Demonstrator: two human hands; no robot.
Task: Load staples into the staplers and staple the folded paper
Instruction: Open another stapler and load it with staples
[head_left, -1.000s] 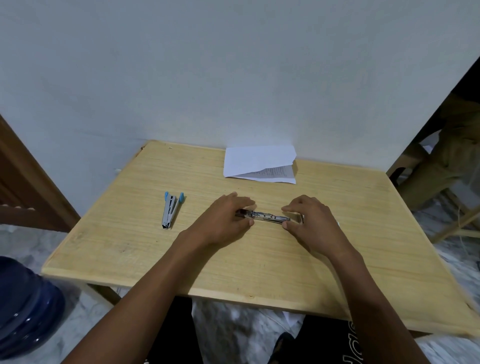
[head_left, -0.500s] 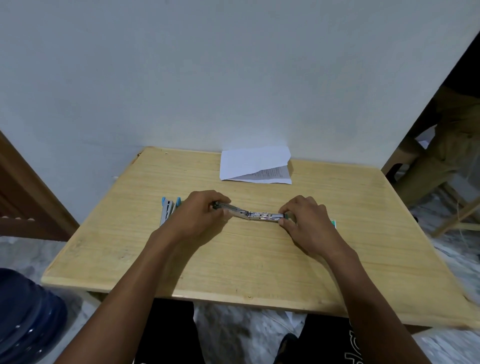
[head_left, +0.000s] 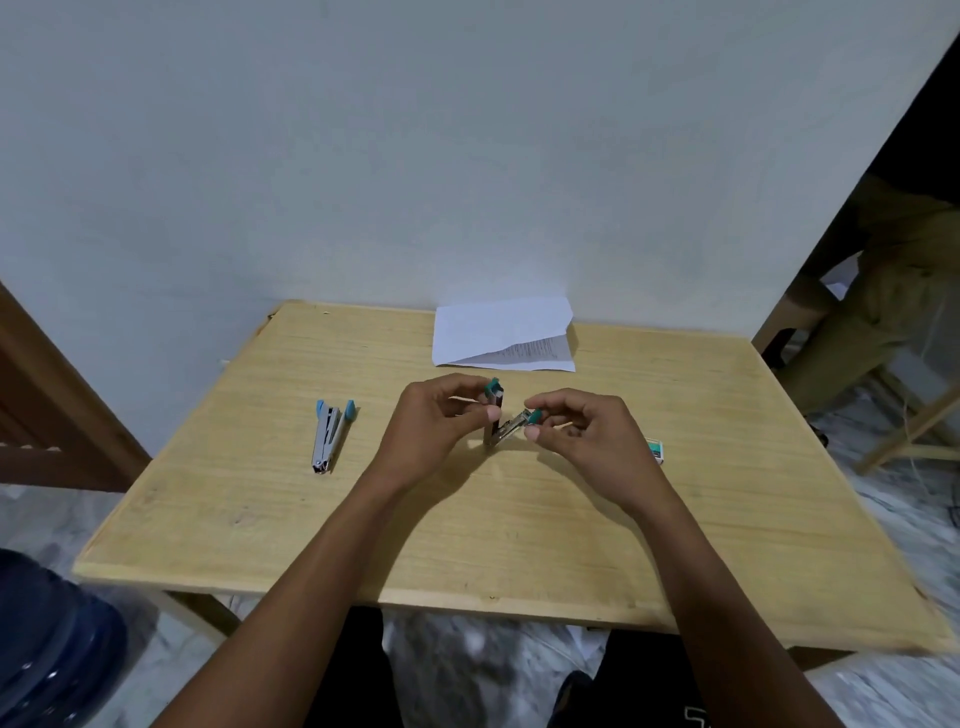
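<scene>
Small green-tipped metal stapler (head_left: 506, 426) stands hinged open in a V at the middle of the wooden table (head_left: 519, 545). Left hand (head_left: 436, 421) pinches the upright arm, right hand (head_left: 587, 431) pinches the other arm's green tip. Likely light, rigid, slick steel with a springy hinge, so grip it by the plastic tips. Folded white paper (head_left: 498, 327) lies far, by the wall.

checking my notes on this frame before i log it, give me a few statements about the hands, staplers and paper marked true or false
1. The left hand and right hand both hold the green-tipped stapler, opened into a V. True.
2. The folded paper lies at the table's far edge by the wall. True.
3. The blue-tipped stapler lies on the folded paper. False: it lies on bare table, left of the left hand.
4. The staple box sits left of both staplers. False: it is right of the right hand.
</scene>
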